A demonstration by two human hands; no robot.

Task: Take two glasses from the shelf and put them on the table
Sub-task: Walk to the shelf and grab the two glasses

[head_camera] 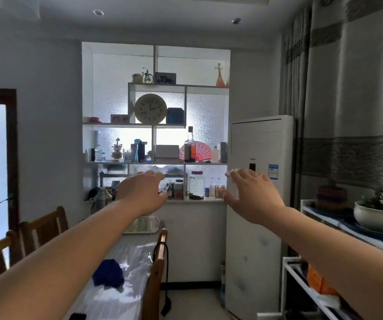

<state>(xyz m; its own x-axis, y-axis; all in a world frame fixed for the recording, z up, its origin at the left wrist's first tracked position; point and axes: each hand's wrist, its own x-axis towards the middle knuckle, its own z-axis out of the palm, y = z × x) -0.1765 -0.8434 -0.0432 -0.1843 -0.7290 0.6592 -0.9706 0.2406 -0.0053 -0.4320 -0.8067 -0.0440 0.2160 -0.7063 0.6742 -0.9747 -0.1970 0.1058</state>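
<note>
A white wall shelf (pixel 156 163) with a frosted back stands across the room, crowded with bottles, jars, a clock and ornaments. I cannot pick out any glasses on it from here. My left hand (pixel 139 192) is stretched out toward the shelf's lowest level, fingers curved and apart, holding nothing. My right hand (pixel 253 195) reaches forward beside it at the shelf's right edge, fingers spread, also holding nothing. The table (pixel 125 273), under a shiny clear cover, runs below my left arm. A clear tray (pixel 150 225) with what look like glasses sits at its far end.
A tall white air conditioner (pixel 258 204) stands right of the shelf. Wooden chairs (pixel 43 227) flank the table, one (pixel 158 269) with a black cord over it. A blue cloth (pixel 108 273) lies on the table. A white rack (pixel 338 227) with potted plants is at right.
</note>
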